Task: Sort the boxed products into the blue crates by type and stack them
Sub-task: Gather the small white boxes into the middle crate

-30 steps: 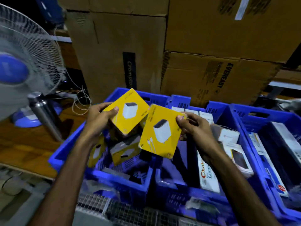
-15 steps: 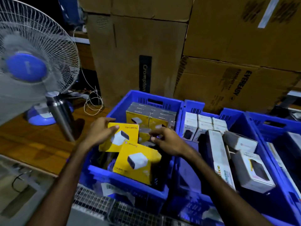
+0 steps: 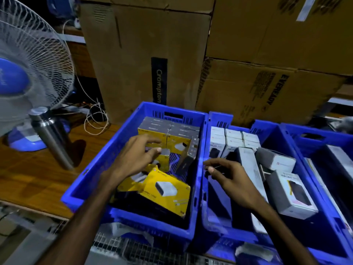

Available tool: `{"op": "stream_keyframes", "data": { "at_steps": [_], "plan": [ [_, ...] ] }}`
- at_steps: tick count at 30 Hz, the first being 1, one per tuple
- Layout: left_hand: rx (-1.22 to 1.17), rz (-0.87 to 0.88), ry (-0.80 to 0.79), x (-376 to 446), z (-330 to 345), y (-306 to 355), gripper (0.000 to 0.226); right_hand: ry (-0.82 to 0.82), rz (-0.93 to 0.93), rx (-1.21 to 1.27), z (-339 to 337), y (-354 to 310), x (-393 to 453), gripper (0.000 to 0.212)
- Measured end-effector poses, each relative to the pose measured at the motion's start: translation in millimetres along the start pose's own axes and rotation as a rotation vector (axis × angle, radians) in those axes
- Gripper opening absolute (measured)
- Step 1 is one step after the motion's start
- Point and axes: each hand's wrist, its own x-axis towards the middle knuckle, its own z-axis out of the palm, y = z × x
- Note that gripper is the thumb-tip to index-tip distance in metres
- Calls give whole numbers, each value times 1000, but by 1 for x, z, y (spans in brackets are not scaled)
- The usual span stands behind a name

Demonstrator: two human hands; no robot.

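A person's two bare forearms are reaching forward over a row of blue plastic crates standing side by side. The left hand point(image 3: 136, 156) is hovering inside the left crate point(image 3: 91, 169), fingers spread and loosely bent above a small yellow box point(image 3: 163, 156); whether it is touching that box is unclear. The right hand point(image 3: 229, 176) is hanging over the rim between the left crate and the middle crate point(image 3: 219, 232), fingers relaxed and holding nothing. A flat yellow charger box point(image 3: 168, 192) is lying tilted in the near part of the left crate, while yellow-and-grey boxes point(image 3: 168, 133) are standing stacked at its far end. White boxes point(image 3: 235, 140) are sitting in rows at the back of the middle crate, with a loose white power-bank box point(image 3: 292, 194) nearer. A steel bottle point(image 3: 50, 136) and a table fan point(image 3: 28, 69) are standing on the wooden table point(image 3: 28, 180) to the left; cardboard cartons point(image 3: 267, 54) are rising behind.
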Motion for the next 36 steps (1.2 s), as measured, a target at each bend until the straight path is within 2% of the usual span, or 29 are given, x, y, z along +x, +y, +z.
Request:
{"op": "stream_keyframes", "data": {
  "at_steps": [5,9,12,15,17,19,21,25,30,33,36],
  "plan": [
    [-57,172,-104,9,42,55,26,127,94,-8,-37,17,-16,18],
    [-81,247,-183,13,85,84,25,234,159,-151,-69,33,-33,13],
    [-60,320,-228,10,123,114,34,304,215,-232,-91,47,-48,13],
    [97,381,-427,11,159,157,45,360,210,-292,-112,57,-57,11],
    [250,301,-542,14,184,185,54,368,212,-309,-126,62,-58,11],
    [376,140,-598,18,208,207,64,374,238,-311,-138,68,-56,9],
    [406,-4,-580,25,230,222,77,384,255,-314,-150,74,-54,11],
    [387,-162,-556,34,261,227,115,387,265,-341,-171,83,-60,14],
    [352,-279,-515,36,265,217,109,341,214,-392,-188,94,-59,16],
    [339,-339,-502,39,255,211,108,196,156,-510,-191,98,-52,25],
    [446,-346,-438,34,242,205,104,-33,144,-648,-193,99,-45,47]
  ]
}}
